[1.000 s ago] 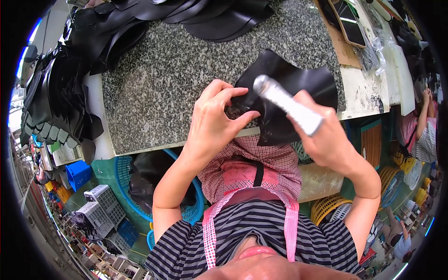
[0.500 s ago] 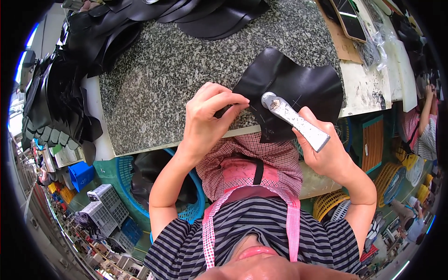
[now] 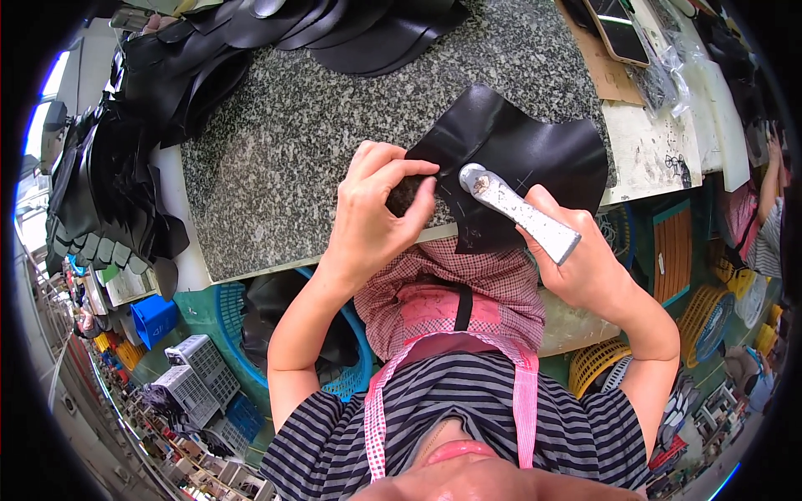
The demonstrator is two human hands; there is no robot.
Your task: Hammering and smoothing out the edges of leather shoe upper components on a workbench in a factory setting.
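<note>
A black leather piece [image 3: 547, 154] with curved edges and pale marked lines lies near the front of the speckled stone slab [image 3: 292, 150], its lower corner hanging over the front edge. My left hand [image 3: 372, 200] is at the leather's left edge, where thumb and forefinger come nearly together in a pinch. My right hand [image 3: 581, 255] grips a hammer [image 3: 518, 209] by its worn whitish handle. The hammer's rounded head is over the leather, just right of my left fingertips; whether it touches the surface, I cannot tell.
Overlapping black leather pieces [image 3: 359, 37] lie along the slab's far edge, with more stacked [image 3: 104, 175] at the left. A phone [image 3: 616, 32] rests at the far right, beside clear plastic [image 3: 660, 88]. Below the slab stand a blue basket [image 3: 230, 313] and a yellow basket [image 3: 597, 363].
My left thumb has dropped slightly from the forefinger, widening the gap between them. The hammer and leather appear a little further left, along with a slight shift of the whole view.
</note>
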